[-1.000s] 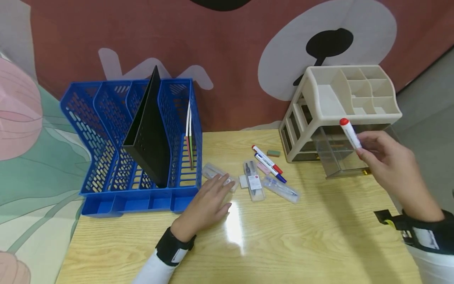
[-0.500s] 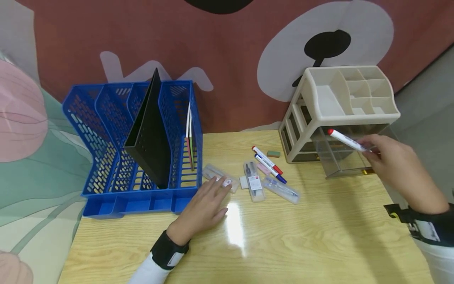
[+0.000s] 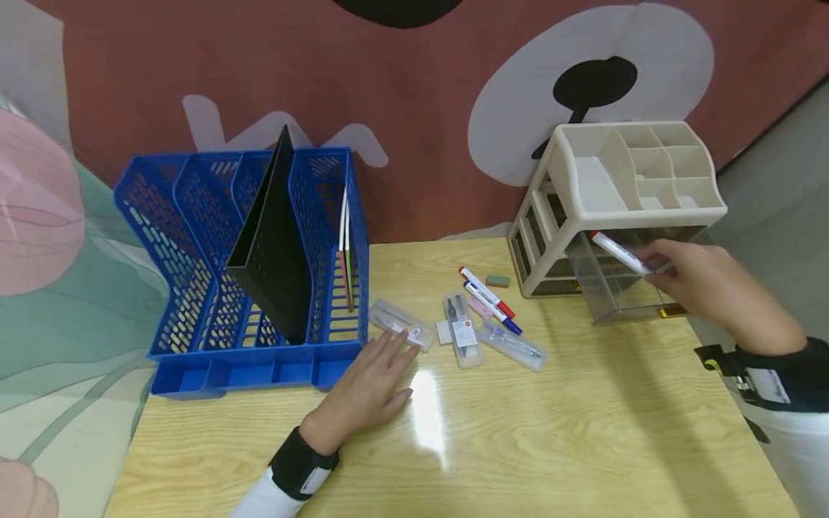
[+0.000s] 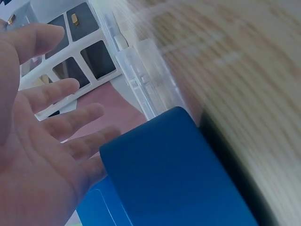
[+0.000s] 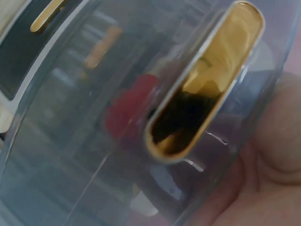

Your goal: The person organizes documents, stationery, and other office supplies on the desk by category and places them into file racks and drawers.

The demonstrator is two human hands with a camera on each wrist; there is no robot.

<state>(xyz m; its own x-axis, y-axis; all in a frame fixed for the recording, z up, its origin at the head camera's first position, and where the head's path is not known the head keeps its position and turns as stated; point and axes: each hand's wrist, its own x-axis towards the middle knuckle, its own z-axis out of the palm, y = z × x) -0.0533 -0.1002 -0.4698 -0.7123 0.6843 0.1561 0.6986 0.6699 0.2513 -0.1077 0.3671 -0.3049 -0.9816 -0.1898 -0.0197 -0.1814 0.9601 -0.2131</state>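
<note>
My right hand [image 3: 709,284] pinches a white marker [image 3: 618,252] with a red end, held tilted over the pulled-out clear drawer [image 3: 612,315] of the cream desk organizer [image 3: 570,219]. Through the drawer front in the right wrist view, a red shape [image 5: 131,106] shows blurred behind the gold handle [image 5: 207,80]. On the left, my left hand [image 3: 365,392] lies with fingers extended, tips at the near edge of a clear plastic case [image 3: 398,320]. Its fingers [image 4: 70,125] appear spread in the left wrist view, beside the blue rack's corner [image 4: 174,174].
A blue file rack [image 3: 252,363] holds a black folder [image 3: 275,252] and thin booklets [image 3: 347,252]. Between rack and organizer lie red and blue markers [image 3: 488,302], a green eraser [image 3: 498,280], a white eraser [image 3: 443,332], and two more clear cases [image 3: 463,334].
My right hand has brought the marker down and left, now level with the open drawer, and the marker has tipped flatter. My left hand has drawn back slightly from the case.
</note>
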